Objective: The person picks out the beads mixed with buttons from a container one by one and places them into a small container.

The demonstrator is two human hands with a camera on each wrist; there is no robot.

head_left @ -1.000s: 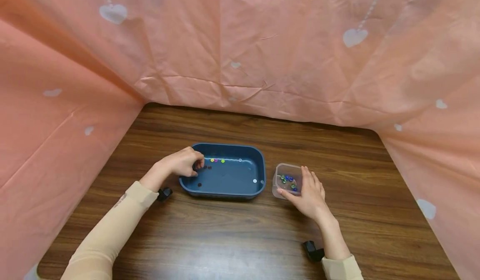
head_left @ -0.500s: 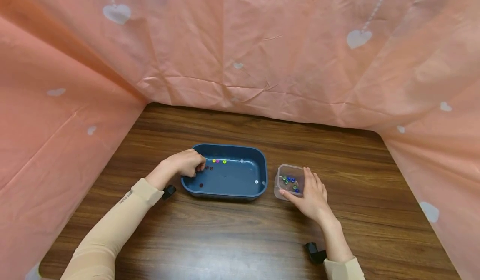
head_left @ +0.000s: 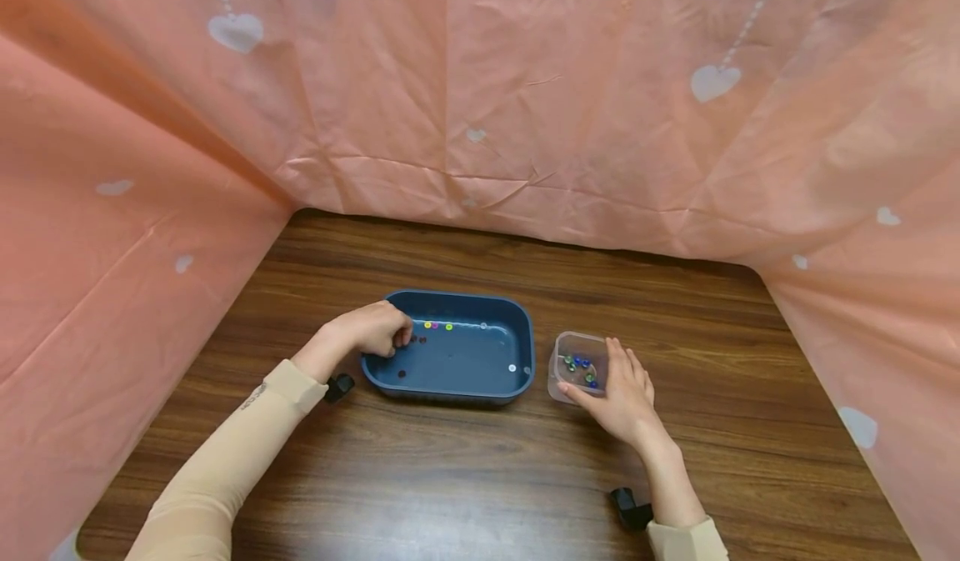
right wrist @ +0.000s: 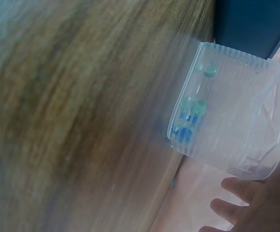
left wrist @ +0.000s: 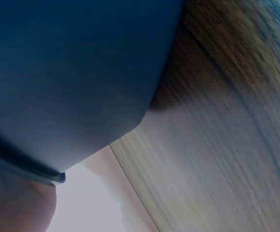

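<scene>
In the head view my left hand (head_left: 378,328) reaches over the left end of a dark blue tray (head_left: 450,390), its thumb and fingers curled together inside. I cannot tell whether anything is between its fingertips. Several small button-like discs lie on the tray floor: a yellow disc (head_left: 427,325), a pink one and a yellow-green one at the back, a brown disc (head_left: 402,373) at the front left and a white disc (head_left: 512,368) at the right. My right hand (head_left: 621,394) holds a clear plastic box (head_left: 556,369) between thumb and fingers. Green and blue marbles (right wrist: 198,107) lie inside it.
Tray and box stand side by side on a brown wooden table (head_left: 465,461), a narrow gap between them. Pink cloth (head_left: 480,86) with white hearts hangs around the back and sides. A black wrist camera (head_left: 630,508) sits beside each wrist.
The left thumb and fingers, spread apart one second ago, have come together inside the tray. The right hand stays on the box. The view has shifted slightly.
</scene>
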